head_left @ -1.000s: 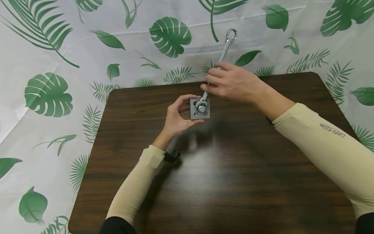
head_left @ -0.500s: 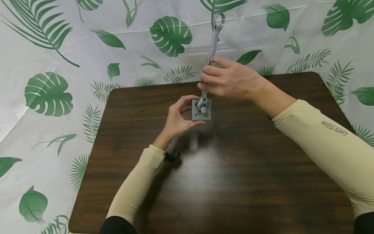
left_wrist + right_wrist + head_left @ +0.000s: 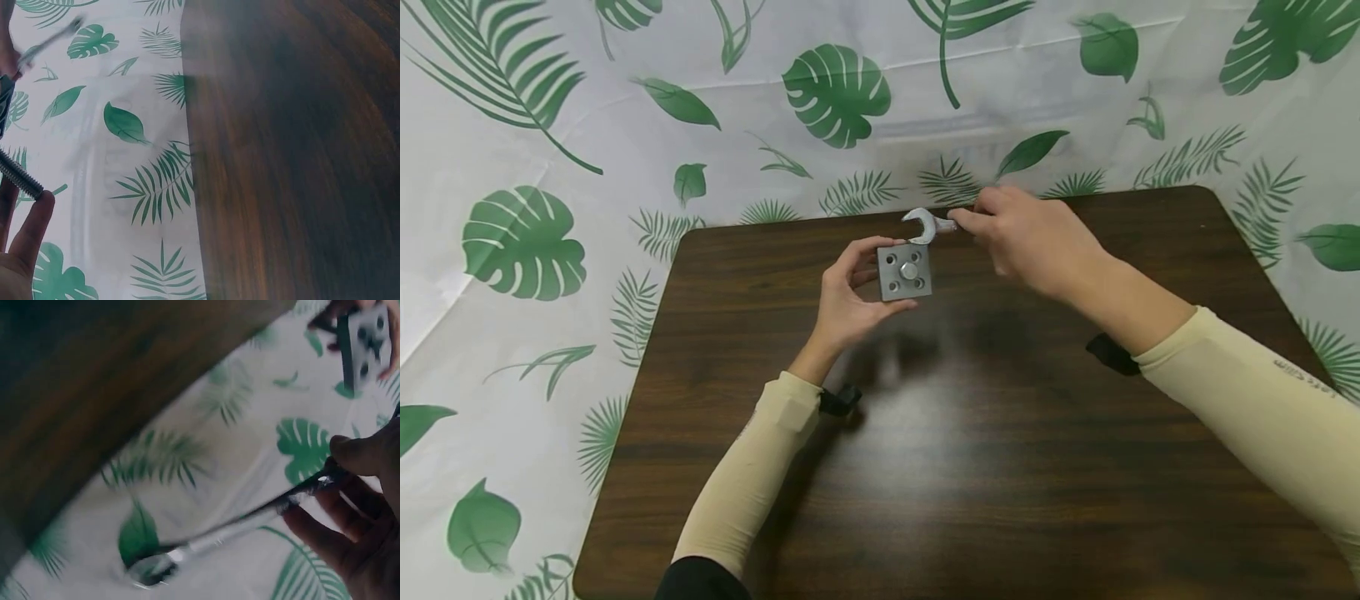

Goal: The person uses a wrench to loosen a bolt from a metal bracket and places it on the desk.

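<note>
A person's left hand (image 3: 853,296) grips a grey, square metal block with a hole near each corner (image 3: 891,286), holding it by its left side above the table, fingers at the upper edge and thumb along the lower. A silver metal bolt head (image 3: 909,271) sits in the middle of the block's face. In the left wrist view, a dark, threaded metal shank (image 3: 22,177) slants down to a fingertip, meeting it or nearly so.

The right hand (image 3: 1037,237) grips a shiny silver metal wrench (image 3: 927,227), pinched between thumb and fingers. Its open end is off the bolt head, just beside the block's upper right corner; whether the two touch cannot be told. In the right wrist view, the wrench's ring end (image 3: 150,569) points away from the hand, blurred.

Beneath lies a dark brown, wood-grained table with rounded corners (image 3: 962,467), against a white sheet printed with green leaves (image 3: 730,150). Cream fabric sleeves (image 3: 752,467) cover both forearms.
</note>
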The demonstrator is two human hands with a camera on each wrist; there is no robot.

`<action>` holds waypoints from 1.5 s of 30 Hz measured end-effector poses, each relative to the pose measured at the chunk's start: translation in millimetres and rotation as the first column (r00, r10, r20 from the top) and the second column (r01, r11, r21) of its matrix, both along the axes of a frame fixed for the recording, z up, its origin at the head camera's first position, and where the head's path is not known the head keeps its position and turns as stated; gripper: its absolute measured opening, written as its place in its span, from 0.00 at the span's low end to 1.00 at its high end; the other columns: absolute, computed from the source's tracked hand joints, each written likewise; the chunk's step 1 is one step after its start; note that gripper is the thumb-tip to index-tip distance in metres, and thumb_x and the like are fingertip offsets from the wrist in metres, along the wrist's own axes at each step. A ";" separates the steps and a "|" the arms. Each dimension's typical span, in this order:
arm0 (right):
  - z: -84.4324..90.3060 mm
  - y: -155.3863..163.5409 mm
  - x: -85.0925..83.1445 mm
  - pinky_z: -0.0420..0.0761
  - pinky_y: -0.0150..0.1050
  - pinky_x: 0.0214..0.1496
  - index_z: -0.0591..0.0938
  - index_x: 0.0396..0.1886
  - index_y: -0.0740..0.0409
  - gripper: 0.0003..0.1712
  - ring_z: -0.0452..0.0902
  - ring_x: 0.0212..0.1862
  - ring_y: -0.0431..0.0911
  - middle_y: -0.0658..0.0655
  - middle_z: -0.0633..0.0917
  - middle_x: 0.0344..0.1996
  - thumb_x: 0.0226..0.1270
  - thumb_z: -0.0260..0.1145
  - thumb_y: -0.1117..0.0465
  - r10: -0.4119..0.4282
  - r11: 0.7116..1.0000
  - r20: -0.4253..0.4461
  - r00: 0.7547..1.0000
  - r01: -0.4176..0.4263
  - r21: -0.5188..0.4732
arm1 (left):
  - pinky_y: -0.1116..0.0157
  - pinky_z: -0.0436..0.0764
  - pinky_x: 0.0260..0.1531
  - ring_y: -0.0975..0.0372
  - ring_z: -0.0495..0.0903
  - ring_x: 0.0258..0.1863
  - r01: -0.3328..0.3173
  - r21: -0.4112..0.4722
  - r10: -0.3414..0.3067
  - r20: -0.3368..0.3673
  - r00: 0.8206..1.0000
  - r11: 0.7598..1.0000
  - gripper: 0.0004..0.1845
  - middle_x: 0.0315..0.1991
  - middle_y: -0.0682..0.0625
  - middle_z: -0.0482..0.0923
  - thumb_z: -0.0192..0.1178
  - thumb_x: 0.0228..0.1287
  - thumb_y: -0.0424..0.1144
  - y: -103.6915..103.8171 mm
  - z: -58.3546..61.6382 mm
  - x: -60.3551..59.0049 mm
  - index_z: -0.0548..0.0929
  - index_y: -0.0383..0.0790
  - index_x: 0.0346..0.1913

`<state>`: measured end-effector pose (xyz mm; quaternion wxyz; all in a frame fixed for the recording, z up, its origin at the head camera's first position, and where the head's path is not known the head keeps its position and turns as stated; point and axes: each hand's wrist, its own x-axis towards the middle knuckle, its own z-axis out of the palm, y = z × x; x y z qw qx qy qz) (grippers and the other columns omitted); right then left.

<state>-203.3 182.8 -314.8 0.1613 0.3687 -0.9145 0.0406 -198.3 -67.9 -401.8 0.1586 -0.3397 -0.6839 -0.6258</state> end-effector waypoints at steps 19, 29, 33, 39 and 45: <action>-55.2 -24.4 62.2 0.69 0.39 0.24 0.78 0.62 0.66 0.25 0.68 0.24 0.45 0.56 0.78 0.32 0.64 0.68 0.67 -0.126 0.920 0.369 0.921 0.247 -0.303 | 0.49 0.83 0.40 0.52 0.81 0.46 -0.064 0.025 0.065 -0.041 0.997 0.998 0.38 0.54 0.36 0.80 0.79 0.36 0.20 2.8 1.2 -3.1 0.74 0.25 0.56; -61.0 -39.5 70.4 0.69 0.38 0.21 0.78 0.62 0.68 0.25 0.68 0.23 0.44 0.54 0.78 0.31 0.65 0.67 0.65 -0.137 0.889 0.431 0.892 0.303 -0.344 | 0.49 0.83 0.40 0.53 0.82 0.44 -0.093 0.036 0.095 -0.050 0.994 0.995 0.37 0.52 0.34 0.80 0.78 0.35 0.19 6.8 0.4 -2.0 0.74 0.24 0.55; -60.5 -46.3 72.0 0.70 0.39 0.23 0.78 0.61 0.67 0.25 0.69 0.24 0.45 0.54 0.79 0.30 0.65 0.67 0.64 -0.143 0.872 0.454 0.880 0.329 -0.363 | 0.49 0.83 0.41 0.52 0.83 0.44 -0.114 0.054 0.117 -0.070 0.991 0.992 0.36 0.52 0.33 0.79 0.78 0.36 0.19 8.5 -1.1 -2.3 0.74 0.23 0.55; -62.2 -55.1 75.6 0.72 0.39 0.24 0.79 0.61 0.67 0.25 0.71 0.25 0.45 0.54 0.79 0.31 0.65 0.67 0.63 -0.133 0.852 0.483 0.865 0.348 -0.390 | 0.48 0.83 0.40 0.50 0.82 0.45 -0.135 0.084 0.141 -0.080 0.987 0.987 0.35 0.51 0.32 0.79 0.77 0.38 0.19 7.9 -3.3 -2.2 0.74 0.23 0.54; -66.2 -60.6 76.2 0.72 0.39 0.24 0.79 0.60 0.67 0.24 0.71 0.26 0.45 0.54 0.79 0.32 0.65 0.68 0.63 -0.126 0.842 0.484 0.866 0.351 -0.410 | 0.48 0.83 0.41 0.52 0.83 0.45 -0.166 0.090 0.173 -0.079 0.982 0.982 0.35 0.52 0.34 0.80 0.77 0.37 0.18 5.6 -4.3 -1.9 0.74 0.23 0.54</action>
